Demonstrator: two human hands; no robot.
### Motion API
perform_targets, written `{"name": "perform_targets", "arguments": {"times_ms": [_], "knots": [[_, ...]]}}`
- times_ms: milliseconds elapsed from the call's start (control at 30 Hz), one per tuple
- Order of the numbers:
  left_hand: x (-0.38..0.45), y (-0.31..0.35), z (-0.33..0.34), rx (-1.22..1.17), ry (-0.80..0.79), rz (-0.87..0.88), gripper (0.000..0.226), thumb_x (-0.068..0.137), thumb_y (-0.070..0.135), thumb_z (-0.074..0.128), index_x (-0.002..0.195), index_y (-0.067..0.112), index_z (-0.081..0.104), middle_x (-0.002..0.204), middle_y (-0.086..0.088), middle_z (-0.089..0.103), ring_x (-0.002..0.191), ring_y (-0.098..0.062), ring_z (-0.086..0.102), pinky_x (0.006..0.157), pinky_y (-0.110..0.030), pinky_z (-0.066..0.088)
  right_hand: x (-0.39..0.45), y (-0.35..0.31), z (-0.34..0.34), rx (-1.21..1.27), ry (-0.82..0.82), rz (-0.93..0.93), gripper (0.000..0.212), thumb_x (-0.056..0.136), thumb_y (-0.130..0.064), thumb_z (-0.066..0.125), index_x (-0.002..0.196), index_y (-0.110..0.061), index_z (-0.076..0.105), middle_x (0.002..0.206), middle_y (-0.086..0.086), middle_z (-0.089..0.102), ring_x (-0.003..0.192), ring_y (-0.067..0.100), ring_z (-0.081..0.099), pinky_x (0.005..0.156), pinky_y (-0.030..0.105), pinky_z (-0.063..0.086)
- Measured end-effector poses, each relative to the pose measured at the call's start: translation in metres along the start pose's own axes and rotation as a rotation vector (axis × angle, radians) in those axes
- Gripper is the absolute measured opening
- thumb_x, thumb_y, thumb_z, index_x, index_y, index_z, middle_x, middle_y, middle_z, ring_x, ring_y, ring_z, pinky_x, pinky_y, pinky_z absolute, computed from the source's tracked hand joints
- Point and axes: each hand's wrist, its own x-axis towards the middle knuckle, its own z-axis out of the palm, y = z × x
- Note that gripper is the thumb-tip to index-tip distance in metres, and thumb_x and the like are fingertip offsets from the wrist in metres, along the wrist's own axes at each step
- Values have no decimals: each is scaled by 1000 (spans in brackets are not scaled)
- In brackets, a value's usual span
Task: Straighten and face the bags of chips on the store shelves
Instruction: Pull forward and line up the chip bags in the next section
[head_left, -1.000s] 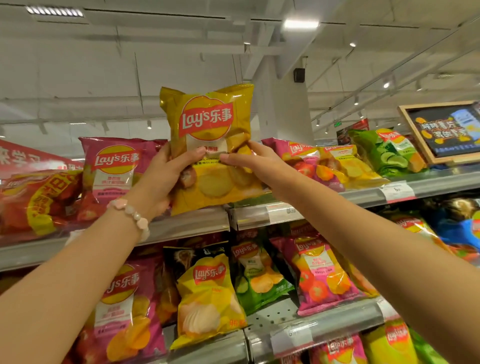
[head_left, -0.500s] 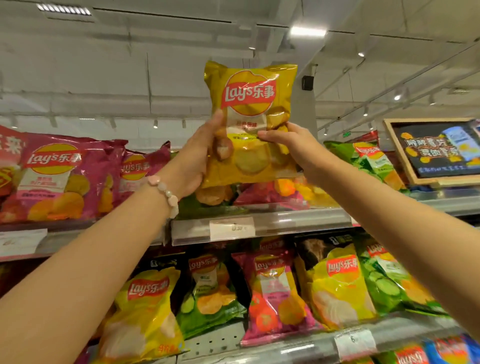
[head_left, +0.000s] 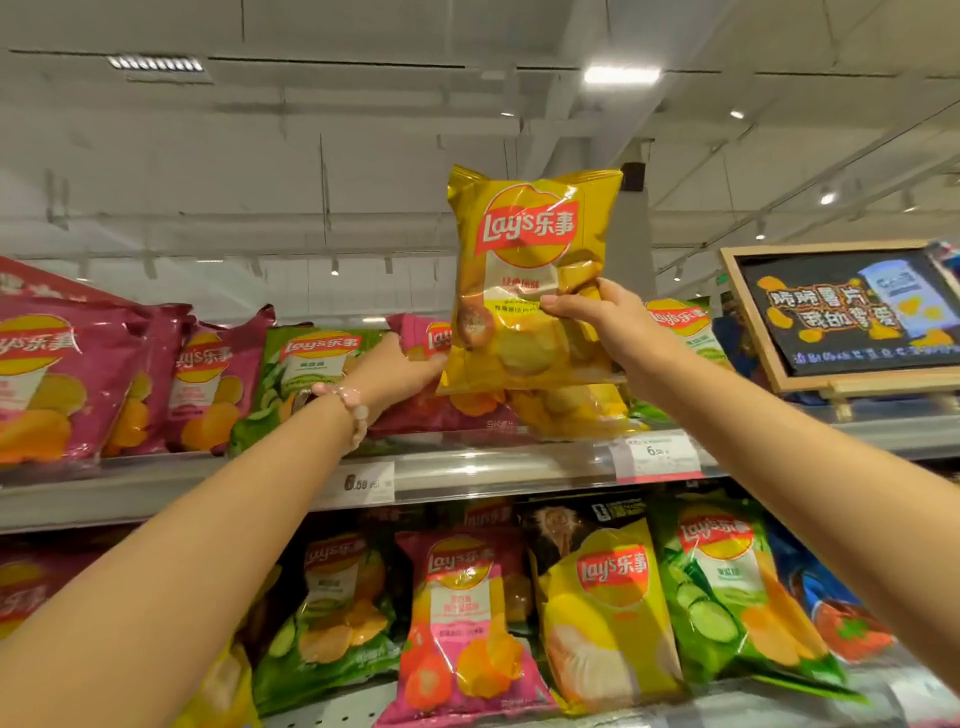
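Note:
A yellow bag of chips (head_left: 530, 270) is held upright, label facing me, above the top shelf (head_left: 467, 473). My right hand (head_left: 597, 317) pinches its right side at mid-height. My left hand (head_left: 400, 371), with a bead bracelet on the wrist, grips the bag's lower left corner. Another yellow bag (head_left: 571, 410) lies flat on the shelf right under it. Behind my left hand leans a pink bag (head_left: 421, 332). A green bag (head_left: 306, 374) and more pink bags (head_left: 47, 379) stand to the left.
A framed chalkboard sign (head_left: 852, 312) stands on the top shelf at the right, next to a green bag (head_left: 685, 327). The lower shelf holds green (head_left: 332, 613), pink (head_left: 462, 623) and yellow (head_left: 608, 613) bags. Price tags (head_left: 657, 454) hang on the shelf edge.
Both hands lifted the yellow bag off the top shelf and carried it to the right. My left hand has slid from the bag's left side down to its lower left corner.

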Motion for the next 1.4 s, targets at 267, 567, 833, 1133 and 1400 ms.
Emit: {"name": "perform_targets", "arguments": {"times_ms": [267,567,833,1133,1400], "knots": [[-4,16,18,200,54,15,54,88,45,60,129,12,51,119,-5,60,103,-29,60,90,-39,51,-2,7,-16,36,-33,-17,41,82,-29,70,120,-19,58,108,-3,67,95,14,65,67,26,54],[-3,16,15,-5,221,145,30,92,24,59,122,20,56,108,-1,63,87,-16,60,74,-33,52,-5,4,-17,44,-29,-18,40,83,-32,69,120,-22,58,106,-6,66,91,10,63,63,24,51],[0,13,-19,-273,357,199,27,92,21,61,118,22,58,108,1,63,99,-17,60,85,-33,51,-8,-1,-8,83,-10,-34,33,82,-28,69,114,-22,62,107,-2,68,96,15,65,76,32,55],[-3,-7,-94,-483,392,85,32,90,24,65,120,16,59,110,-4,66,96,-16,65,69,-21,54,-1,-15,31,138,-46,-25,36,84,-34,66,119,-25,61,102,-7,69,91,12,66,65,27,53],[-6,-47,-159,-508,472,42,38,84,26,70,119,15,62,111,-6,69,97,-18,68,86,-36,56,-2,-17,67,141,-28,-24,33,86,-31,65,118,-25,61,95,-10,69,84,8,66,55,21,52]]}}
